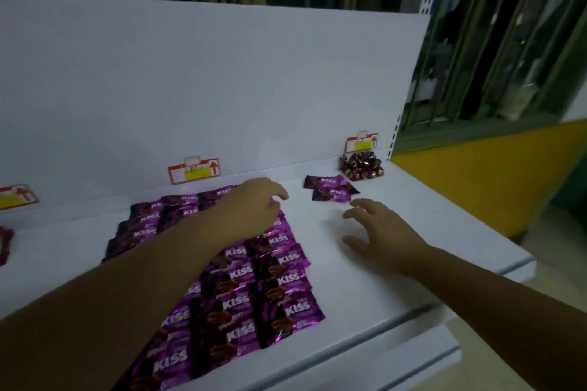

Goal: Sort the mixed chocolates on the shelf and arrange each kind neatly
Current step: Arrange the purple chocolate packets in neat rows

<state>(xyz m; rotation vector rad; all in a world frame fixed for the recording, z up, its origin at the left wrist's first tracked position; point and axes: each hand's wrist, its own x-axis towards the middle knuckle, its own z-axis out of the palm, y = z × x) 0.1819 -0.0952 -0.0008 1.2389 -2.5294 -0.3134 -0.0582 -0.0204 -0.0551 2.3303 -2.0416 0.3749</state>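
Head view: purple KISS packets [254,279] in rows on white shelf [413,232]; left hand [254,203] curled on top row, grasp unclear; right hand [381,232] spread, empty, near two stray packets [330,189]. Next, probably: gathering strays.

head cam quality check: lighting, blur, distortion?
Head view: dim and underexposed, with a bluish cast on the white shelf; foil glints on the purple KISS packets, whose print still reads; the right hand is slightly motion-soft, the left hand sharper; wide-angle bowing bends the shelf edges; the background behind the back panel is dark and murky.
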